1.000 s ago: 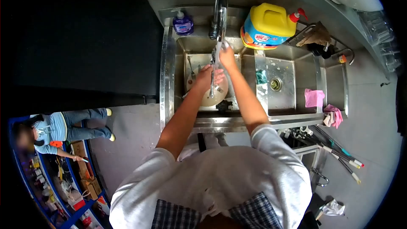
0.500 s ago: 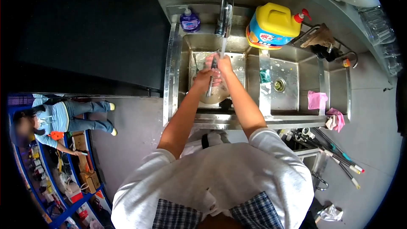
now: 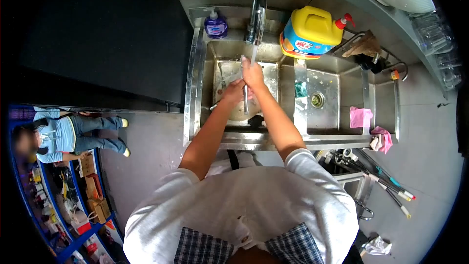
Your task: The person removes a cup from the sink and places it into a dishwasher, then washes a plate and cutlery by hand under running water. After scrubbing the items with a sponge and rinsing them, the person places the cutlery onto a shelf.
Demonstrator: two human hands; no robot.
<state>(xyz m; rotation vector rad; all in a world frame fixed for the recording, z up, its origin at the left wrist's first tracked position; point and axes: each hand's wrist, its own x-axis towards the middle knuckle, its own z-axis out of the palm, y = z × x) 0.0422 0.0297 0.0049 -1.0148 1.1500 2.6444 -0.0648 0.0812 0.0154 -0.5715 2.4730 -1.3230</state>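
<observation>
Both hands are in the left basin of a steel sink, under the stream from a chrome faucet. My right hand is closed around a slim metal utensil, whose thin shiny handle sticks out towards me; its working end is hidden by my fingers. Against it from the left, my left hand is closed on the same utensil, its fingers partly behind my right hand. Another thin utensil lies in the basin to the left. A dark item sits near the basin's front wall.
A purple soap bottle and a big yellow detergent jug stand behind the basins. A green scrubber and pink cloth lie to the right. Long-handled poles are at lower right. Another person stands by shelves at left.
My hands have drawn closer together around the utensil, the left one slipping partly under the right. The utensil now points more straight towards me. The other person's arm by the shelves has drawn back.
</observation>
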